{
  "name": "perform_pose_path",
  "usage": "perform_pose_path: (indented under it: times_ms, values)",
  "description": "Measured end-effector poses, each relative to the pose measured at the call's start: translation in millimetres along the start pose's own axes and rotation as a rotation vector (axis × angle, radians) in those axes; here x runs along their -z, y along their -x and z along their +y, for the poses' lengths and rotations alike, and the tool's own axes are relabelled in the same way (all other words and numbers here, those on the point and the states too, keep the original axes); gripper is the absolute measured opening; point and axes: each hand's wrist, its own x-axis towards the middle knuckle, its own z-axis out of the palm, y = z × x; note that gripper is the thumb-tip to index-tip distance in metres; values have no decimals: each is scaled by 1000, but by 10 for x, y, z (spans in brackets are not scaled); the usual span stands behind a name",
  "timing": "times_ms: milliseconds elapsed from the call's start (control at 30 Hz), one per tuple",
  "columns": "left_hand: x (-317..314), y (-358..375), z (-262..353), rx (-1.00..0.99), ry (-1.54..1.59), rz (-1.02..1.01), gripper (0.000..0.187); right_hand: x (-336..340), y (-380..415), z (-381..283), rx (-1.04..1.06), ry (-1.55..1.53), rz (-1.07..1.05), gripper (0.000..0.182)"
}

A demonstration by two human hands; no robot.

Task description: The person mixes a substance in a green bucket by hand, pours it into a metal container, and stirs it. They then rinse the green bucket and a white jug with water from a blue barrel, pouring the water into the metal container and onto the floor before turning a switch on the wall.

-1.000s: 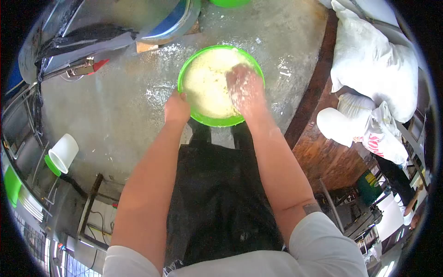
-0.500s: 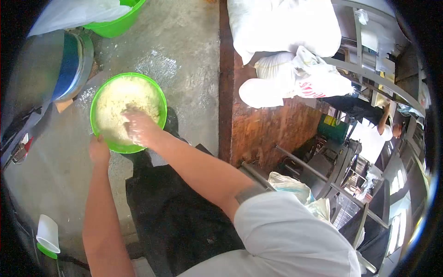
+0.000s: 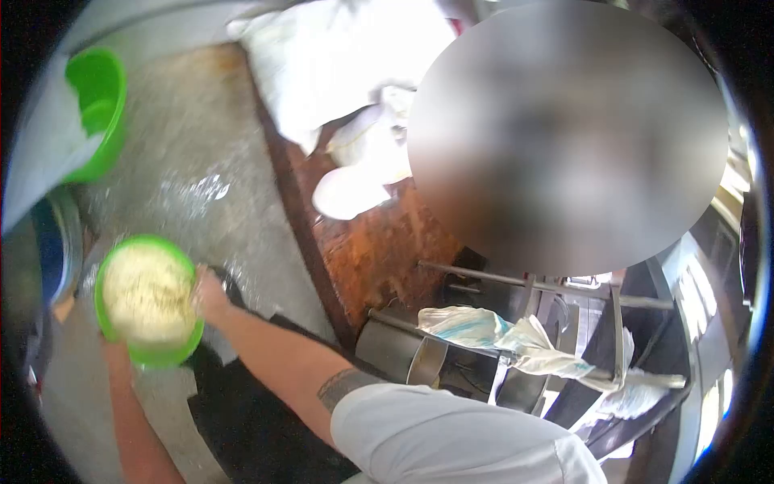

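A round green basin [image 3: 165, 355] of pale yellow, crumbly floury mixture [image 3: 145, 294] is at the left of the head view. My right hand [image 3: 210, 297] grips its right rim, with the fingers partly blurred. At the lower left edge, my left hand [image 3: 115, 347] holds the basin too; its fingers are mostly hidden by the rim. Neither hand is in the mixture, whose surface looks heaped and uneven.
A larger green tub [image 3: 113, 121] with white plastic sheeting [image 3: 40, 153] stands at upper left, near a blue drum [image 3: 52, 250]. White sacks [image 3: 347, 64] lie on a reddish-brown surface [image 3: 363, 266]. Metal rails [image 3: 476, 274] carry a twisted cloth [image 3: 500, 335]. A grey blur hides the upper right.
My right hand has left the mixture and now holds the basin's right rim. My left hand stays at its lower left edge. The view has swung, shifting the basin down and left.
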Motion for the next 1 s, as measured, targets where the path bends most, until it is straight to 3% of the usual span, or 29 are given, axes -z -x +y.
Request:
perform_pose_path:
  times_ms: [67,100,133,167,200,233,300,367,467,533,567,600,633,667,700,733,767,800,833,900,967,1000]
  values:
    - [154,374,268,58,192,-129,63,12,97,-10,123,86,24,39]
    - [287,522,225,30,145,-173,64,-27,186,44,208,126,79,37]
    - [468,658,139,2,86,-208,65,397,406,-181,216,122,24,36]
    - [529,953,92,60,259,-177,65,864,765,-324,221,111,-25,36]
    - [644,1318,308,101,65,-100,68,1088,1037,-397,305,224,230,33]
    - [721,1393,-117,70,299,-84,70,1261,1306,-484,381,339,485,31]
    - [1051,2265,546,171,321,-145,73,1769,1748,-815,325,455,27,31]
    - [1417,3067,1068,271,419,-146,73,1826,2090,-949,414,-224,74,28]
    - [1932,3816,1104,328,581,-43,63,2232,2760,-1435,347,-30,207,22]
    - [2260,4390,1324,175,526,20,61,2457,3040,-1668,397,-232,172,23]
    - [2471,4655,1392,56,454,76,61,2626,3088,-1807,520,-174,-68,21]
    - [2592,4757,1508,115,504,221,58,2870,3123,-1958,650,-95,-318,21]
    - [2826,4878,1645,189,562,384,56,3236,3481,-2385,511,-337,114,26]
    - [3206,5111,1760,86,541,379,47,3677,3633,-2777,498,-258,-22,35]
    - [3543,5318,1881,-9,515,367,38,4180,3780,-3245,414,-412,-127,27]
    - [3882,5492,1949,-61,494,458,24,4360,3798,-3620,355,-398,-198,30]
    - [4208,5591,2041,-125,468,529,12,4361,3774,-3877,442,-392,-164,30]
    - [4495,5637,2130,-147,513,617,11,4489,3760,-4157,498,-418,-158,31]
    - [3979,6047,2278,-169,531,731,12,4616,3887,-3654,572,-472,-171,33]
    - [4309,6355,2807,-240,629,848,14,4795,3831,-4088,691,-499,-204,38]
    - [4512,6497,3035,-422,391,952,13,5124,3798,-4397,699,-470,-215,41]
    - [4565,6536,3187,-425,383,984,13,5179,3606,-4535,821,-450,-216,47]
